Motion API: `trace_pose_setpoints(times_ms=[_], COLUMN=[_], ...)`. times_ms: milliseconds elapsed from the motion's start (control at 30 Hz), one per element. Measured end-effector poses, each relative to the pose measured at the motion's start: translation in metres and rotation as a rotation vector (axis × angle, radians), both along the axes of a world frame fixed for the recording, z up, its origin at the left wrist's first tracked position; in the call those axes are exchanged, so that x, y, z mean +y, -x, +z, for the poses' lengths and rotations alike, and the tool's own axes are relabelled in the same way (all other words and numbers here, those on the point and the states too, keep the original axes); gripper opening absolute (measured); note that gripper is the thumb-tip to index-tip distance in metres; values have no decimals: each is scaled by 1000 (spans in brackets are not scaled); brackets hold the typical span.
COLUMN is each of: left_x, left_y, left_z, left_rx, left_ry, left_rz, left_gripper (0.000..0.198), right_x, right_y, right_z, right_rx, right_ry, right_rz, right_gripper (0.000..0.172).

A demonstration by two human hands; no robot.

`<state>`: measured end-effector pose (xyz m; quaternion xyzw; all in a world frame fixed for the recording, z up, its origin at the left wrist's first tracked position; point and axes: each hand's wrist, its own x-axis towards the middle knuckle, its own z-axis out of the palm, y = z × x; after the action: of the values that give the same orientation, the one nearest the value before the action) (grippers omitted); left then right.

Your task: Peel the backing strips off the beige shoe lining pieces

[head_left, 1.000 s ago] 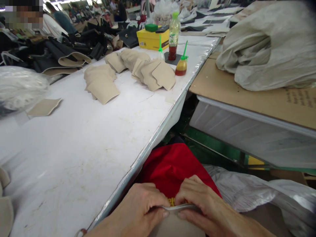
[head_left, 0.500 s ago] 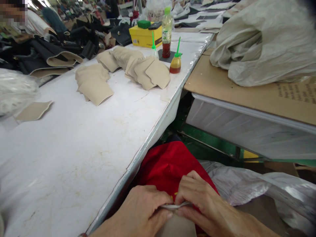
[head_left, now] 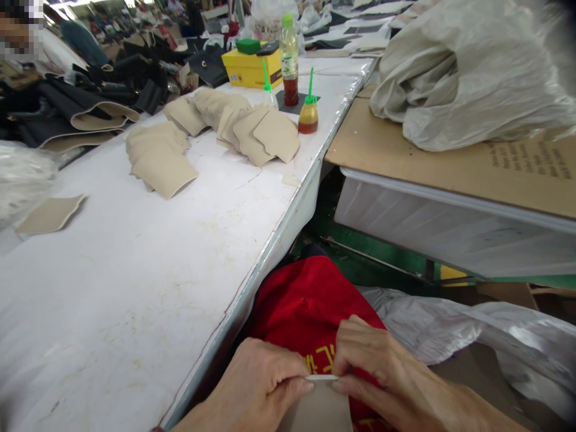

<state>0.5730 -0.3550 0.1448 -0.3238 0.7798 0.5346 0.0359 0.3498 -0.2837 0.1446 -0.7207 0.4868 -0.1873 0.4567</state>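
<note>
My left hand (head_left: pixel 256 384) and my right hand (head_left: pixel 373 369) meet at the bottom of the view, over my lap. Both pinch the thin top edge of a flat beige piece (head_left: pixel 320 405), thumb against fingers, one hand at each end. Behind the hands lies red cloth (head_left: pixel 306 300) with yellow lettering. The lower part of the beige piece runs out of the frame.
A white table (head_left: pixel 135 270) runs along my left, its metal edge close to my left hand. On it lie stacks of beige cut pieces (head_left: pixel 252 126), one loose piece (head_left: pixel 47 214), glue bottles (head_left: pixel 308 114), a yellow box (head_left: pixel 252 67). Cardboard (head_left: pixel 450 162) and a plastic sack (head_left: pixel 468 72) lie right.
The view has shifted slightly to the right. My hands have pulled a little apart along the beige piece's edge, and more of the yellow lettering shows between them.
</note>
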Motion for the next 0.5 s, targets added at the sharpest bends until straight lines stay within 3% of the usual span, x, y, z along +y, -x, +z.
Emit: trace_pose_setpoints(times_ms=[200,300,367,500], left_x=[1,-2,-5,-9], left_y=[2,4,0,-12], left_z=[-2,7,16,25], left_rx=[-47,-119,-141,-166], left_ry=[48,51,40,22], left_rz=[4,6,3,-38], left_gripper=[25,20,21,22], right_x=[-1,0,2,6], right_y=[-4,-10,-13,-13], right_z=[2,1,-1,-4], right_rx=[18,44,50,14], right_ry=[-24,108,192,166], right_rz=[3,43,50,-10], right_gripper=[8,19,36,41])
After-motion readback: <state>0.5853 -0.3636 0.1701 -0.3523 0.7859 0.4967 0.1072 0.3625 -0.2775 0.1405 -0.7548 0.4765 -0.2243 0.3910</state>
